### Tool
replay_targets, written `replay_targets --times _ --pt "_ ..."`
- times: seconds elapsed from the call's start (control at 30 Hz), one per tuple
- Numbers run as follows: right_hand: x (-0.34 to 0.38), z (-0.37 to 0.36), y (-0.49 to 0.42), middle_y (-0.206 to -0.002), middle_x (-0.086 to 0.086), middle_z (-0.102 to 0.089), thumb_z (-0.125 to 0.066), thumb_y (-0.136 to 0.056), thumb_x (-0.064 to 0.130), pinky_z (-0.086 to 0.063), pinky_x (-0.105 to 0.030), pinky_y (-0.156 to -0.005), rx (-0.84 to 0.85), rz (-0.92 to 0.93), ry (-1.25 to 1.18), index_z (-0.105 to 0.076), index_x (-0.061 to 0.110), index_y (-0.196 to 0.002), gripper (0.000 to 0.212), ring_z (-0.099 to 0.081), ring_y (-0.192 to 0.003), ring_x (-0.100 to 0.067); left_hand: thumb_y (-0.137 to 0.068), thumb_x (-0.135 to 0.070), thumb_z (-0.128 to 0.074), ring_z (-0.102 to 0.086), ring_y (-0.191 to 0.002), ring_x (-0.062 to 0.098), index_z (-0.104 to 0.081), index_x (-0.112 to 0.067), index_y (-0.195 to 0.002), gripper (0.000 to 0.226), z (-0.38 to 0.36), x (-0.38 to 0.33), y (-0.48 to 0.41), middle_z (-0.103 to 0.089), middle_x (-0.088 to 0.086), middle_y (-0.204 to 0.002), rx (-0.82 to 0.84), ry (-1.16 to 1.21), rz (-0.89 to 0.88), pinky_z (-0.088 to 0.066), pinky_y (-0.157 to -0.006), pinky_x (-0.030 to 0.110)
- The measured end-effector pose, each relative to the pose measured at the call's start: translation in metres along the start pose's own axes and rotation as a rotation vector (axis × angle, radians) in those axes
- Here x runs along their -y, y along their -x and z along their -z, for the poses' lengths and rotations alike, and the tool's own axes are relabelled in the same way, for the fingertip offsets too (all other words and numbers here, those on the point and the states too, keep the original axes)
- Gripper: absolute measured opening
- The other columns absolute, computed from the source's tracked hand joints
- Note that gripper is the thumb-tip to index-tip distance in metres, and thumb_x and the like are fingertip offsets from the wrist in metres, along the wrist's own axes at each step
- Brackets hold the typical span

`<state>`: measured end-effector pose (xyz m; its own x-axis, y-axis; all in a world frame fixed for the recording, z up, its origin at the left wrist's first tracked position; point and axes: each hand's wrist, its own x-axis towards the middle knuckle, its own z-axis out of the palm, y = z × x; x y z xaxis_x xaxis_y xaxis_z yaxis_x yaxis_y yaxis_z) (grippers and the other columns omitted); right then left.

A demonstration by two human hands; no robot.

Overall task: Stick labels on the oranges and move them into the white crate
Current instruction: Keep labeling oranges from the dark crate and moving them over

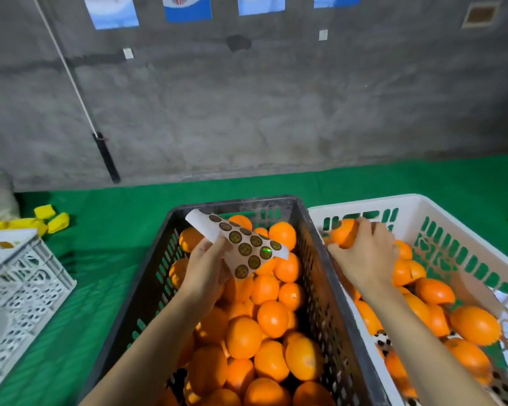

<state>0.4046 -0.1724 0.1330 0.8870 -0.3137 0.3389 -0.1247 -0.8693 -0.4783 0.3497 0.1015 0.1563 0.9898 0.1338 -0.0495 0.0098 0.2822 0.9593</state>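
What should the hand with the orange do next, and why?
Probably lower it and let go. The right hand grips a round orange above the far corner of the white slotted plastic crate, where other oranges already lie, so it seems ready to drop in. The left hand holds the paper sheet of round labels over the black plastic crate.

Two crates sit side by side on the green cloth-covered surface (100, 273): the black slatted plastic crate (241, 205) on the left, the white slatted plastic crate (408, 200) on the right, long walls touching. There are piled oranges (273, 317) in the black one and loose oranges (475, 325) in the white one. The left hand (206, 268) holds the curled paper label sheet (247, 247) above the black crate's far half. The right hand (367, 259) grips a single orange (343, 232) over the white crate's far end. Far left stands a white lattice plastic basket (27, 282), with crumpled yellow pieces (50, 218) behind it and the grey concrete wall (247, 112) behind everything.
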Motion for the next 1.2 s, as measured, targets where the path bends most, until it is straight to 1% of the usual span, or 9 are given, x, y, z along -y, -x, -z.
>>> replay_targets --times 0.1,0.27,0.37,0.47,0.57,0.73,0.8,1.0,1.2 --pt "-0.003 0.000 0.001 -0.133 -0.015 -0.048 -0.066 -0.087 0.037 -0.031 -0.049 -0.106 0.046 -0.030 0.108 -0.054 0.014 -0.136 0.055 -0.038 -0.127 -0.038 -0.102 -0.036 -0.056 -0.070 -0.109 0.032 -0.057 -0.016 -0.132 0.036 0.000 0.005 0.001 -0.072 0.011 -0.122 0.088 -0.048 -0.012 -0.061 -0.079 0.040" --pt "0.038 0.023 0.023 -0.095 -0.004 -0.066 -0.060 -0.088 0.017 -0.046 -0.039 -0.085 -0.189 0.439 -0.547 -0.073 0.010 -0.097 0.017 -0.058 -0.095 -0.025 -0.099 -0.045 -0.055 -0.072 -0.104 0.032 -0.059 -0.014 -0.125 0.041 -0.007 0.006 0.004 -0.074 0.012 -0.116 0.104 -0.220 -0.017 -0.061 -0.084 0.044" --pt "0.062 0.025 0.050 -0.097 0.006 -0.063 -0.063 -0.090 0.037 -0.045 -0.030 -0.084 0.079 0.754 -0.558 -0.075 0.018 -0.101 0.025 -0.054 -0.097 -0.015 -0.097 -0.041 -0.061 -0.072 -0.102 0.037 -0.060 0.005 -0.118 0.050 -0.011 0.005 0.005 -0.071 0.024 -0.111 0.066 -0.254 0.014 -0.057 -0.092 0.053" --pt "0.065 0.021 0.058 -0.102 0.005 -0.060 -0.066 -0.090 0.044 -0.043 -0.033 -0.087 0.194 0.889 -0.419 -0.075 0.023 -0.110 0.030 -0.048 -0.103 -0.015 -0.099 -0.036 -0.060 -0.072 -0.097 0.039 -0.056 0.011 -0.115 0.050 -0.015 0.001 0.010 -0.071 0.028 -0.104 0.109 -0.190 -0.005 -0.058 -0.088 0.051" --pt "0.063 0.024 0.055 -0.105 0.004 -0.060 -0.067 -0.093 0.036 -0.045 -0.037 -0.090 0.210 0.836 -0.448 -0.073 0.023 -0.117 0.028 -0.049 -0.106 -0.017 -0.096 -0.039 -0.060 -0.072 -0.081 0.026 -0.058 0.006 -0.105 0.046 -0.021 -0.003 0.014 -0.069 0.020 -0.090 0.156 -0.103 0.012 -0.058 -0.076 0.035" --pt "0.063 0.024 0.056 -0.107 0.003 -0.061 -0.071 -0.089 0.027 -0.048 -0.038 -0.091 0.207 0.767 -0.451 -0.066 0.021 -0.129 0.040 -0.052 -0.107 -0.019 -0.094 -0.026 -0.067 -0.072 -0.104 0.031 -0.066 0.011 -0.104 0.038 -0.021 -0.005 0.018 -0.070 0.029 -0.109 0.290 -0.058 0.078 -0.056 -0.085 0.028" --pt "0.064 0.026 0.055 -0.106 0.003 -0.061 -0.075 -0.088 0.024 -0.048 -0.039 -0.092 0.207 0.712 -0.482 -0.066 0.019 -0.128 0.042 -0.053 -0.106 -0.020 -0.093 -0.023 -0.067 -0.070 -0.109 0.029 -0.075 0.000 -0.107 0.028 -0.021 -0.005 0.019 -0.071 0.023 -0.116 0.306 -0.086 0.076 -0.056 -0.087 0.026" --pt "0.064 0.026 0.055 -0.106 -0.001 -0.067 -0.076 -0.087 0.020 -0.052 -0.039 -0.089 0.169 0.672 -0.544 -0.074 0.014 -0.111 0.025 -0.060 -0.104 -0.020 -0.097 -0.029 -0.062 -0.067 -0.118 0.024 -0.076 -0.015 -0.115 0.027 -0.020 -0.001 0.019 -0.072 0.010 -0.122 0.288 -0.180 0.016 -0.051 -0.101 0.036" --pt "0.063 0.026 0.056 -0.107 0.005 -0.069 -0.072 -0.091 0.022 -0.052 -0.040 -0.088 0.247 0.650 -0.637 -0.075 0.019 -0.112 0.021 -0.062 -0.103 -0.016 -0.098 -0.035 -0.061 -0.067 -0.118 0.021 -0.075 -0.021 -0.116 0.027 -0.015 -0.001 0.017 -0.073 0.006 -0.122 0.297 -0.229 -0.001 -0.055 -0.096 0.029"
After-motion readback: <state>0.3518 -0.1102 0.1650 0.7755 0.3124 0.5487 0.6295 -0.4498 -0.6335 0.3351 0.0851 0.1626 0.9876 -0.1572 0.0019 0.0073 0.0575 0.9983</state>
